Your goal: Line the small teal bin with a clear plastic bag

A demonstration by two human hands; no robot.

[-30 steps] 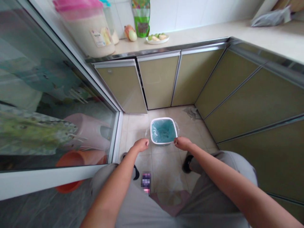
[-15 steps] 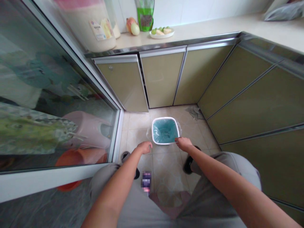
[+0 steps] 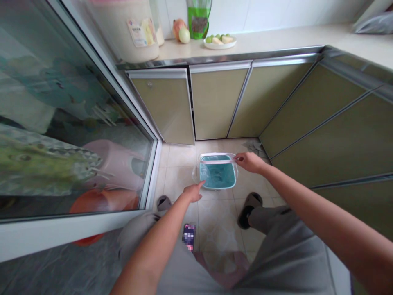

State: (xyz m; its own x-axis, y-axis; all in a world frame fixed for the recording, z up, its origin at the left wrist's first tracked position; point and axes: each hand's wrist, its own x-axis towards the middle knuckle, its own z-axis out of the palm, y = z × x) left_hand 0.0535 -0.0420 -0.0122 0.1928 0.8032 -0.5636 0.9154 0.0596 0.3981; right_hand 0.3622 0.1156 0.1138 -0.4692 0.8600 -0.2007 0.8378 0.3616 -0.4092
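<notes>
A small square bin point(image 3: 218, 179) lined with a teal bag stands on the tiled floor in front of the cabinets. My right hand point(image 3: 250, 162) grips the bin's white rim ring point(image 3: 216, 161) at its far right corner, and the ring sits tilted up off the bin. My left hand point(image 3: 193, 192) reaches to the bin's near left corner, fingers stretched out, fingertips at the loose clear plastic point(image 3: 196, 176) bunched there. I cannot see any grip by that hand.
Beige cabinet doors point(image 3: 215, 102) wrap the corner behind and right of the bin. A glass sliding door point(image 3: 76, 123) stands at left. On the counter are a large jar point(image 3: 135, 28), a green pouch point(image 3: 199, 18) and a fruit plate point(image 3: 219, 41). My slippered feet point(image 3: 250, 209) flank the tiles.
My right hand moved from the bin's near right corner to its far right corner and lifted the white rim ring. My left hand stayed at the near left corner. The view shifted slightly.
</notes>
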